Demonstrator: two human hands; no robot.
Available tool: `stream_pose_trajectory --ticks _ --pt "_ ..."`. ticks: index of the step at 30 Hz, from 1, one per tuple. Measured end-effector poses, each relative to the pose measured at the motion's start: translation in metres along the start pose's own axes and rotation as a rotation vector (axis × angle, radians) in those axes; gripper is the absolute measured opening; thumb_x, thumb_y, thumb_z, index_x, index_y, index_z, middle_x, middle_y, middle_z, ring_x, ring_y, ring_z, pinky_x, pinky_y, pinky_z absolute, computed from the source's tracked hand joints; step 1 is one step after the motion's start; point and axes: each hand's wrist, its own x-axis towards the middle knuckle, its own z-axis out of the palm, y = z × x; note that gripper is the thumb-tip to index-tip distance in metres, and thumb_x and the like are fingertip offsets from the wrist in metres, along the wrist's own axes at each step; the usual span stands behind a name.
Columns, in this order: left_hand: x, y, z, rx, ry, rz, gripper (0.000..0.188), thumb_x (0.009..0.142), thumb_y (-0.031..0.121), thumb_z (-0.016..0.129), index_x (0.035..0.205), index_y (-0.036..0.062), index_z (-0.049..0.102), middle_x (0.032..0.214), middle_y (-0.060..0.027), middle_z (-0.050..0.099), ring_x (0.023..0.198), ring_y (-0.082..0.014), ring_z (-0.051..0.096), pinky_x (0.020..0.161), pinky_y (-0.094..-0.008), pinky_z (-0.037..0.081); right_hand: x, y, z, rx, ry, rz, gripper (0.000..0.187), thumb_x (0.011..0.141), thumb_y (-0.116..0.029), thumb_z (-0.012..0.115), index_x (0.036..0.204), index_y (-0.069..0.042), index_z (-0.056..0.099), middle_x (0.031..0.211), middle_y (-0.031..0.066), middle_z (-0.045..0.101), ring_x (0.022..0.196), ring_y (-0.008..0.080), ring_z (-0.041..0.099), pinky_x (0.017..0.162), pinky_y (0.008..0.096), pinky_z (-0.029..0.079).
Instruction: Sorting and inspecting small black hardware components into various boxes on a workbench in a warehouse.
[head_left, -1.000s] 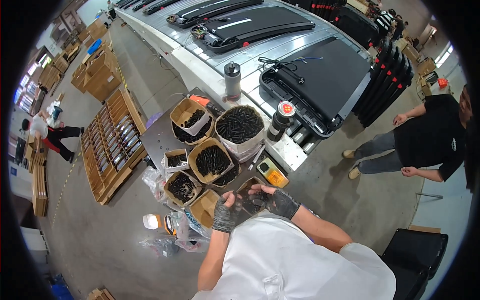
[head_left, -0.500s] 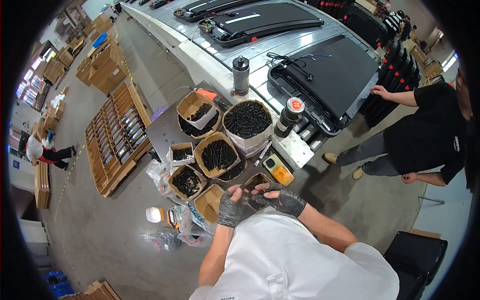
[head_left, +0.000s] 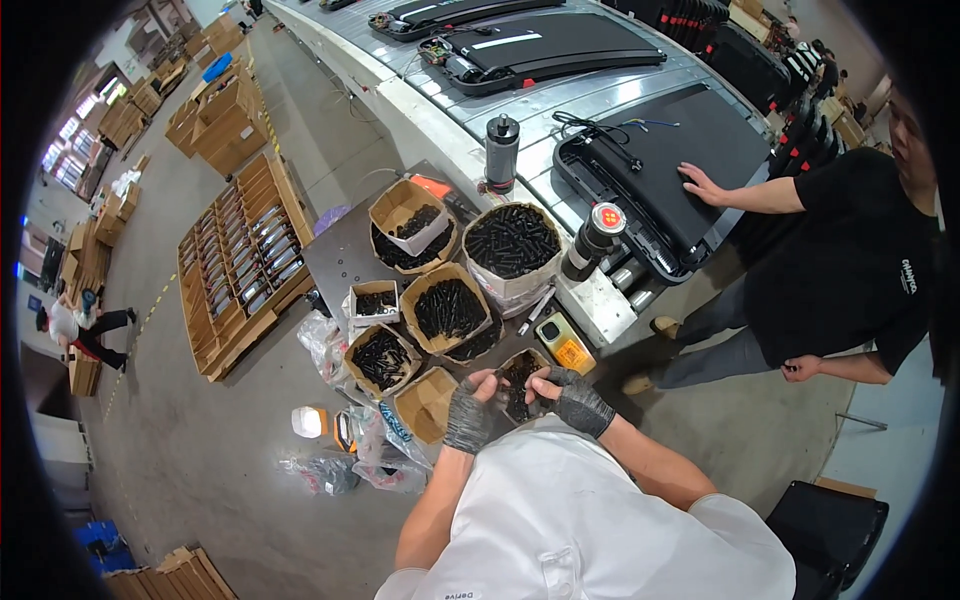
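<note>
My left hand (head_left: 468, 412) and right hand (head_left: 577, 400), both in dark fingerless gloves, meet over a small cardboard box of black screws (head_left: 520, 378) at the near edge of the grey work table (head_left: 338, 262); the fingers curl in on small black parts, though I cannot tell exactly what they pinch. Just left of it sits an empty cardboard box (head_left: 425, 402), with more screw-filled boxes (head_left: 448, 310) beyond. A co-worker's hand (head_left: 702, 185) rests on a black panel (head_left: 690, 150) across the conveyor.
</note>
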Motion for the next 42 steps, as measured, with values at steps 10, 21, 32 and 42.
stream_pose_trajectory --ticks 10,21,32,42 --pt "0.004 -0.016 0.000 0.002 0.007 0.020 0.021 0.086 0.013 0.068 0.104 0.0039 0.060 0.090 -0.0085 0.066 0.078 -0.0176 0.062 0.072 -0.0291 0.052 0.002 0.005 0.014 0.440 0.072 0.094 0.017 0.089 -0.018 0.064 0.101 -0.007 0.063 0.084 -0.0002 0.061 0.073 0.0095 0.057 0.063 0.0205 0.046" --pt "0.009 -0.021 -0.006 0.015 0.008 0.068 0.023 0.086 0.014 0.068 0.105 0.0025 0.060 0.090 -0.0101 0.067 0.075 -0.0182 0.064 0.069 -0.0295 0.053 0.007 -0.001 0.027 -0.060 0.218 -0.213 0.019 0.087 -0.014 0.065 0.102 -0.003 0.063 0.081 0.0011 0.062 0.071 0.0112 0.058 0.064 0.0234 0.046" --pt "0.002 -0.025 -0.001 -0.019 0.109 0.081 0.029 0.087 0.017 0.066 0.109 -0.0013 0.058 0.094 -0.0115 0.065 0.077 -0.0203 0.064 0.066 -0.0329 0.057 0.004 0.001 0.040 -0.598 0.279 -0.481 0.018 0.085 -0.012 0.065 0.100 -0.001 0.067 0.090 0.0102 0.070 0.083 0.0171 0.066 0.074 0.0285 0.051" --pt "0.007 -0.017 0.003 0.089 0.000 0.109 0.026 0.085 0.013 0.068 0.107 0.0010 0.059 0.095 -0.0102 0.065 0.083 -0.0211 0.065 0.072 -0.0332 0.054 0.017 -0.016 0.033 -0.640 0.313 -0.515 0.017 0.088 -0.013 0.060 0.097 0.001 0.062 0.083 0.0111 0.066 0.077 0.0198 0.064 0.070 0.0295 0.050"
